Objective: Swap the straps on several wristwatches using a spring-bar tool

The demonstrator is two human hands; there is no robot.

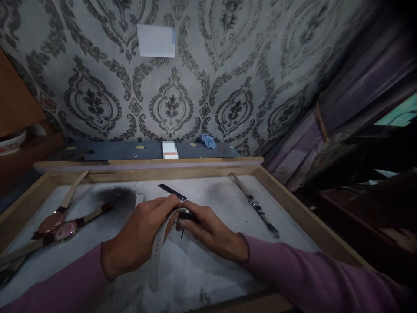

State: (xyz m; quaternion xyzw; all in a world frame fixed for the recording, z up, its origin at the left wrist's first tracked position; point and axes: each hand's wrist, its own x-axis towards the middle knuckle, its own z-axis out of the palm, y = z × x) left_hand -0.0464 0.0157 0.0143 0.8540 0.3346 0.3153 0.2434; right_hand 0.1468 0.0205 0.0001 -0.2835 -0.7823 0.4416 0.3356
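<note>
My left hand is closed around a pale watch strap, whose long holed end hangs down toward me. The fingers of my right hand pinch a dark piece at the upper end of that strap; whether it is the watch case or a tool I cannot tell. A short thin dark tip sticks out below the right fingertips. Both hands meet over a white-bottomed wooden tray. Just beyond the fingertips lies a flat black blade-like strip with a small hole at one end.
Two round rose-gold watches with straps lie at the tray's left. Another thin watch lies at the right. Wooden rims bound the tray. Behind it are a phone-like object and a crumpled blue cloth. A purple curtain hangs right.
</note>
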